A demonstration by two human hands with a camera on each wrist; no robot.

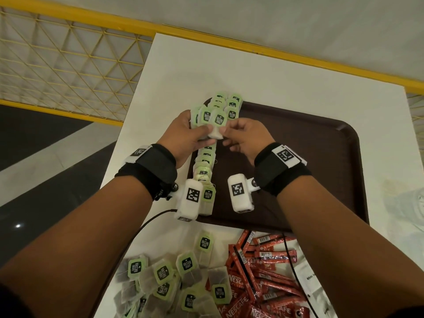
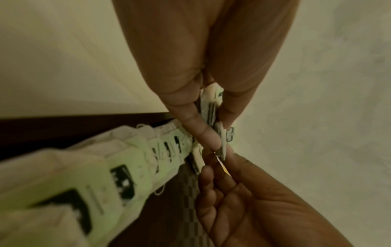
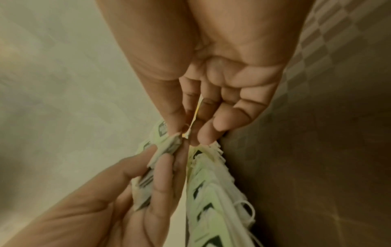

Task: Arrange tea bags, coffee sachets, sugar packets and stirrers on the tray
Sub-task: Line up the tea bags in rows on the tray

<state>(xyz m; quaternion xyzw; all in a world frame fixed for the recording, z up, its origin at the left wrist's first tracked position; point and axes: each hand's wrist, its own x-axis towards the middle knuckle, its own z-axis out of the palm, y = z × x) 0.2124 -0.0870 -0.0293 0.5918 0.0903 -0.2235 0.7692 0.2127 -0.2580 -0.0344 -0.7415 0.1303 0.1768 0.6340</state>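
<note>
Loose tea bags (image 1: 183,271) near; fingers (image 1: 226,129) pinch one (image 1: 215,134).

The left hand (image 1: 183,134) covers the lower part of its tea bag stack (image 1: 210,117), so their count cannot be told. The wrist cameras hide part of the tray row (image 1: 204,166). The bottom edge cuts off the loose tea bags (image 1: 174,276) and coffee sachets (image 1: 259,271). The white packet (image 1: 314,281) is largely hidden under the right forearm, its print too small to read. Both wrist views are blurred.
</note>
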